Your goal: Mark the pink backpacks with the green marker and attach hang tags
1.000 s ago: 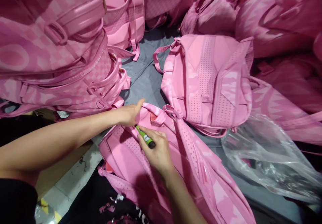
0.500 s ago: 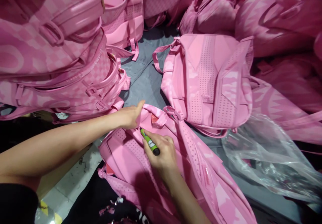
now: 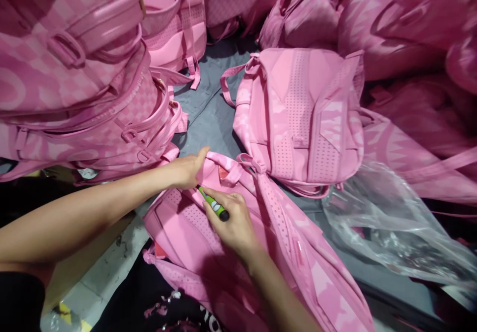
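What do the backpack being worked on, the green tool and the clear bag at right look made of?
The backpack looks like synthetic fabric: matte pink, with a perforated mesh-like back panel and straps. The green tool, held in the right hand, appears to be hard plastic with a smooth sheen and a dark end. The clear bag looks like thin plastic film, crinkled and glossy.

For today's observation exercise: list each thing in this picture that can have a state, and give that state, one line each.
Left hand: gripping the top edge of the near backpack.
Right hand: closed on the green marker.
Green marker: tip against the near backpack.
Near backpack: lying flat, back panel up.
Far backpack: lying flat, untouched.
Plastic bag: crumpled, empty-looking.
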`<state>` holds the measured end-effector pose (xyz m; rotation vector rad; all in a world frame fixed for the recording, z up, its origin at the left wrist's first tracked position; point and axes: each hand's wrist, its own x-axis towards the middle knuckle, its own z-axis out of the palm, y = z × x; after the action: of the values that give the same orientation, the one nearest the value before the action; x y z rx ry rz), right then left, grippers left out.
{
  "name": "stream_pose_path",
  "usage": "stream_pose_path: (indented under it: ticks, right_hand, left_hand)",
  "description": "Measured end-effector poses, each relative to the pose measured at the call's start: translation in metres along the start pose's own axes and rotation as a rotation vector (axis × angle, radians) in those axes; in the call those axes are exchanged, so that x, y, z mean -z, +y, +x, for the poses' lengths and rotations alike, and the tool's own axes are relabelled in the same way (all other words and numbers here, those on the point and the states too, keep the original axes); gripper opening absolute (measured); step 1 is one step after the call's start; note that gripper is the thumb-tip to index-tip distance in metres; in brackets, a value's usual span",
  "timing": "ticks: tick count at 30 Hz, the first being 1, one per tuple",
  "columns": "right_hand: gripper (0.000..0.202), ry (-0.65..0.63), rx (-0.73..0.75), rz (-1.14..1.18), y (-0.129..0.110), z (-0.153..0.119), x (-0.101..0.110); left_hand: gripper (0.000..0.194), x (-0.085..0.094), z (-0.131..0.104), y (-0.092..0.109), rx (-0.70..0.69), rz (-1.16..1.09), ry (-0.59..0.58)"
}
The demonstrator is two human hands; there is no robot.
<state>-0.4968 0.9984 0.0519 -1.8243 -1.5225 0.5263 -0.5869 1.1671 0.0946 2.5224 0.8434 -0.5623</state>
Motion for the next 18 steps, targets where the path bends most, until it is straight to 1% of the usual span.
stream_pose_path:
  ticks: [2, 4, 6, 9, 13, 14, 16, 18]
  right_hand:
    - [0.027, 0.0, -0.038, -0.062, -0.001, -0.001, 0.003]
    - [0.026, 0.047, -0.056, -0.074, -0.002, -0.003, 0.003]
    - [0.027, 0.072, -0.05, -0.001, -0.002, -0.003, 0.002]
    - [0.028, 0.028, -0.044, 0.102, 0.0, -0.003, 0.001]
    - [0.028, 0.093, -0.054, 0.085, -0.002, 0.001, -0.006]
    - [0.027, 0.09, -0.057, 0.101, -0.005, 0.002, -0.007]
    - [0.027, 0.025, -0.09, 0.186, -0.012, 0.002, -0.001]
    - [0.024, -0.006, -0.135, 0.314, -0.02, -0.004, 0.019]
  left_hand:
    - [0.096, 0.0, 0.0, 0.001, 0.015, -0.001, -0.003]
    - [0.096, 0.001, -0.001, 0.003, 0.022, 0.005, -0.003]
    - [0.094, 0.0, -0.002, 0.004, 0.026, 0.014, 0.005]
    - [0.092, -0.003, 0.0, 0.002, 0.027, 0.009, 0.03]
    - [0.093, -0.011, 0.003, -0.007, -0.025, -0.024, 0.065]
    - [0.093, -0.013, 0.003, -0.009, -0.04, -0.04, 0.081]
    - [0.093, -0.017, 0.002, -0.014, -0.054, -0.073, 0.116]
    - [0.093, -0.02, 0.005, -0.019, -0.044, -0.081, 0.136]
